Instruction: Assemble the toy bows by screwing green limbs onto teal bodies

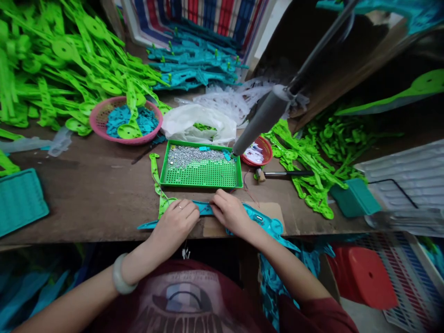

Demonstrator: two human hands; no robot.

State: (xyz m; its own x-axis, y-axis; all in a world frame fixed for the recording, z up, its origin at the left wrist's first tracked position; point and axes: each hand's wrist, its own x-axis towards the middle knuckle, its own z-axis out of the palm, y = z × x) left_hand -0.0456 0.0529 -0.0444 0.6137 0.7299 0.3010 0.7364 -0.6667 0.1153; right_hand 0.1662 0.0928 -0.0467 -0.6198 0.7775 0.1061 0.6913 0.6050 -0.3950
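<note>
A long blue plastic part (pixel 263 221) lies across the near edge of the table, partly over a piece of cardboard (pixel 277 210). My left hand (pixel 178 221), with a ring and a pale bangle at the wrist, has its fingers closed around the part's left half. Just to the right, my right hand (pixel 229 210) pinches the same part near its middle. Fine wires run beside the fingers, but their ends are hidden. A lime-green plastic part (pixel 155 178) lies just beyond my left hand, with a thin wire along it.
A green perforated tray (pixel 201 179) holds many small screws. Above its right corner hangs a grey powered screwdriver (pixel 262 118). Behind stand a pink basket (pixel 100 134) of blue pieces and a red basket (pixel 268 159). Lime-green parts (pixel 65 60) are heaped at left; a hammer (pixel 284 174) lies at right.
</note>
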